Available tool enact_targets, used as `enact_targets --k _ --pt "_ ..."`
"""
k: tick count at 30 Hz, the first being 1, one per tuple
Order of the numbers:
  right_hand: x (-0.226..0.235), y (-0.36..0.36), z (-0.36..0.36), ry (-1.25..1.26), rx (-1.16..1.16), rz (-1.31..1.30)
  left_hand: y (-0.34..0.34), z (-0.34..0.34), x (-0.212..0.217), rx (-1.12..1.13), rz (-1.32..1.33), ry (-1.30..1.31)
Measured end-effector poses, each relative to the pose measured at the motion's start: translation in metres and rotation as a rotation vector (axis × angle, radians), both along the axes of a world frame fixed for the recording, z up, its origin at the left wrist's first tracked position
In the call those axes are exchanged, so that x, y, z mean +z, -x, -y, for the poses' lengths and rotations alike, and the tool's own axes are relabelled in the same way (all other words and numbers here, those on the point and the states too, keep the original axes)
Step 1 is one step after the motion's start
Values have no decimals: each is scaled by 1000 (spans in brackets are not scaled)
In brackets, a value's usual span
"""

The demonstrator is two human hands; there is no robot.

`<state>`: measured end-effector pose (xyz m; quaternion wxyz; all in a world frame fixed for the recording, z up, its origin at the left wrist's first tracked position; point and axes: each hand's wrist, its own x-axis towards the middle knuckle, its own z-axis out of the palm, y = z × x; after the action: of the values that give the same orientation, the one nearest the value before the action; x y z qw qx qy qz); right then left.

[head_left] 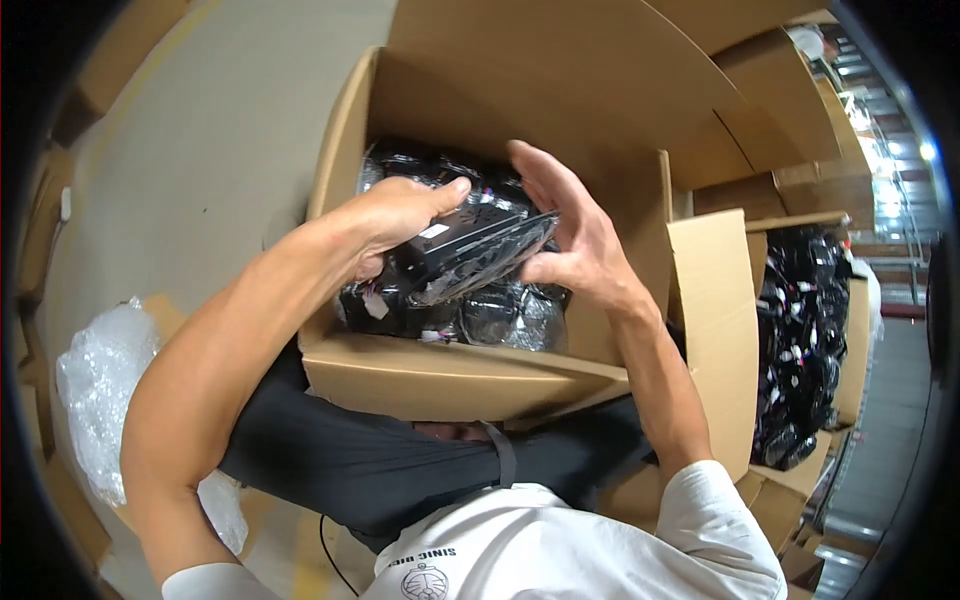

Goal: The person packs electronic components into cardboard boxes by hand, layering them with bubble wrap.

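Over an open carton (450, 378), a person's left hand (395, 215) grips one end of a black, plastic-wrapped unit (470, 243) as the half-open right hand (585, 240) curves about the other, its contact unclear from here. Similar wrapped units (497, 318) already cover much of the carton's bottom; this one, not yet released, sits between cardboard walls with open room above.

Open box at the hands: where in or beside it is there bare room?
Bare floor lies left of the box, ahead of the bubble wrap. Inside looks crowded: black parts lie under the left hand, right hand and held device. The box at right looks packed.
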<state>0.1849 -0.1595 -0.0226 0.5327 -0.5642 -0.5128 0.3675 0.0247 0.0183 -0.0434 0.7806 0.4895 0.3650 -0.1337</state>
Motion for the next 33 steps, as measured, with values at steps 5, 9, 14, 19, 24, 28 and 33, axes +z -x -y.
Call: enact_targets --k 5,9,14,19,24,28,33 --pt "4 -1 7 205 -59 -291 -9 8 13 33 62 235" --pt "-58 -55 33 468 -313 -793 -8 11 13 -67 -62 3" --pt "-174 -119 122 1151 -505 -662 -2 19 6 -370 34 -258" --pt "-225 -127 166 1193 -464 -587 -4 17 14 -389 92 -295" --pt "-211 -85 130 1208 118 1121 -5 6 16 -358 108 -334" --pt "-207 -63 142 1218 374 1031 0 1 18 -284 134 -352" --pt "-225 -41 138 904 324 1295 26 -10 25 -151 115 -421"
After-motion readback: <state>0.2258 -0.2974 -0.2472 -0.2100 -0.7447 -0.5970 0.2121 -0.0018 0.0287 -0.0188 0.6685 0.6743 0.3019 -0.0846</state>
